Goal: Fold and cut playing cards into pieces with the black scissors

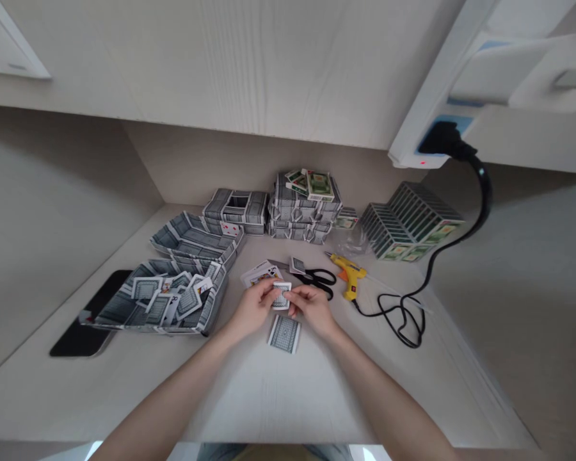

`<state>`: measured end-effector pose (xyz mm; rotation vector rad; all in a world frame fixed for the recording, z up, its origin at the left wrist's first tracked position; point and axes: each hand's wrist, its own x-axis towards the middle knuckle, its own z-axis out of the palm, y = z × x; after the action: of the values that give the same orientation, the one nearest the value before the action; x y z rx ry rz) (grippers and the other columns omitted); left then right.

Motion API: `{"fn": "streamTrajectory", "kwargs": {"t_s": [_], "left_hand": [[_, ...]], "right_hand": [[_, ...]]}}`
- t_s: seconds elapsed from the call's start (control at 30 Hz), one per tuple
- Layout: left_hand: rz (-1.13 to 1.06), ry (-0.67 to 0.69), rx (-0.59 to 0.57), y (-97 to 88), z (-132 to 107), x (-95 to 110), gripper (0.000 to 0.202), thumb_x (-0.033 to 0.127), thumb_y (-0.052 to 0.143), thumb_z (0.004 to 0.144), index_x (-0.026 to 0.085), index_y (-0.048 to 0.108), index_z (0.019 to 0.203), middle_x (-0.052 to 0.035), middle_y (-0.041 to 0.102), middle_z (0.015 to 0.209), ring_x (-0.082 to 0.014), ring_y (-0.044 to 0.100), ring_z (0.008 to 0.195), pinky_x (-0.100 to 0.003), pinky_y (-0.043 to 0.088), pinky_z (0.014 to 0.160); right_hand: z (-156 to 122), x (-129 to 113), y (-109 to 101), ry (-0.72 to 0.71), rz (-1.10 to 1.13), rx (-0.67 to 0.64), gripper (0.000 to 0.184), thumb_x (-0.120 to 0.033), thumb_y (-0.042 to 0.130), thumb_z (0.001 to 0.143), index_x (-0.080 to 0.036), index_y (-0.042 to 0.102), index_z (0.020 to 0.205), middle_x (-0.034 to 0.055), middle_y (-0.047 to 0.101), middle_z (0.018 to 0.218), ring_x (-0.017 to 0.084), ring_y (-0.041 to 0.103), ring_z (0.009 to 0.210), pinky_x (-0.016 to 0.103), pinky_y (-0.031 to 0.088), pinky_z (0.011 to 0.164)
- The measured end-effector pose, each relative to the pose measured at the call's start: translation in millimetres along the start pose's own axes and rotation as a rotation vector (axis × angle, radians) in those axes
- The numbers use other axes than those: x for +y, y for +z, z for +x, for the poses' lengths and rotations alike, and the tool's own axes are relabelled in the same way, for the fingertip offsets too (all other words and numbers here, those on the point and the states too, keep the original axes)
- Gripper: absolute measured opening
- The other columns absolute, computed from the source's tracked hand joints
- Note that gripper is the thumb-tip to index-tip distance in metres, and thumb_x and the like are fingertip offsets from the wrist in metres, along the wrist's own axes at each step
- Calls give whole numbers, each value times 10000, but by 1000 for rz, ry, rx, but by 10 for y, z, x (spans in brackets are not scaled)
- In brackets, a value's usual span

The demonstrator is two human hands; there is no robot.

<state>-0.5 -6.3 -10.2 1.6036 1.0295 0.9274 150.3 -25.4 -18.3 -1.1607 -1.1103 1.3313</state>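
Note:
Between my two hands is a small playing card piece (281, 296), its grey patterned back facing up. My left hand (258, 302) pinches its left side, while the fingers of my right hand (311, 306) close on its right side. Just below, another patterned playing card (285, 334) lies on the table. Beyond my hands are face-up playing cards (264, 273) and black-handled scissors (317, 278). A small folded card piece (296, 265) rests by the scissor blades.
Left stand an open card-built box (216, 306) of loose cards, a card-built tray (196, 237) and a black phone (84, 336). Behind are card-built boxes (302, 208). To the right sit a yellow glue gun (350, 274), its black cord (406, 307) and card packs (408, 221).

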Motion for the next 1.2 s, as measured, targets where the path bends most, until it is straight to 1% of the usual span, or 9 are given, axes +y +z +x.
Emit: {"fn": "streamTrajectory", "kwargs": {"t_s": [0.17,0.23,0.37,0.47,0.6,0.73,0.9,1.07,1.2], "left_hand": [[17,18,-3,3,-9,-3,245,304,470,790,138,576,935,-52,642,835,-161,579,791,-261,448,708],[32,17,-3,1,-8,-2,249,318,465,790,139,581,920,-51,642,838,-158,579,769,-259,448,694],[86,5,-22,-6,-3,16,263,344,451,793,136,590,873,-47,642,782,-164,575,753,-256,446,674],[121,-5,5,6,-6,34,274,367,438,796,143,585,852,-45,640,786,-159,576,737,-247,444,647],[196,-52,51,53,-33,48,293,402,379,822,165,535,893,-28,627,724,-151,583,617,-254,443,573],[370,-6,122,96,-66,52,287,389,324,850,171,484,945,-58,635,805,-175,603,718,-281,445,633],[458,-21,119,104,-64,51,302,384,270,866,170,471,938,-59,633,763,-177,603,673,-274,431,591],[462,-14,102,84,-44,35,269,370,302,856,179,478,924,-46,624,743,-169,594,659,-262,422,582],[433,3,79,77,-41,20,256,370,311,857,184,469,932,-33,607,740,-156,581,655,-256,421,594]], "right_hand": [[17,39,-12,0,7,-32,280,-415,678,623,-147,594,613,-32,553,396,87,477,326,204,407,361],[21,52,-17,1,-1,-44,288,-424,675,624,-150,590,603,-33,548,393,88,475,327,206,407,362],[21,55,-29,15,-14,-80,308,-446,665,631,-153,582,579,-32,542,394,85,466,328,205,401,361],[18,39,-31,32,-2,-114,310,-448,662,636,-152,587,584,-32,548,403,84,472,334,204,402,367],[15,16,-15,43,49,-128,304,-442,656,648,-149,593,601,-26,568,421,90,497,347,206,413,382],[10,4,1,62,87,-166,314,-443,673,629,-146,579,592,-26,573,426,88,505,353,203,426,397],[-4,15,10,103,100,-226,341,-461,666,631,-143,551,591,-31,573,426,76,500,351,191,426,405],[-13,24,22,126,114,-245,381,-508,641,632,-145,531,601,-30,581,436,79,510,356,197,432,415],[-10,3,27,122,128,-246,374,-503,656,613,-146,545,622,-31,590,451,82,521,369,206,441,434]]}}
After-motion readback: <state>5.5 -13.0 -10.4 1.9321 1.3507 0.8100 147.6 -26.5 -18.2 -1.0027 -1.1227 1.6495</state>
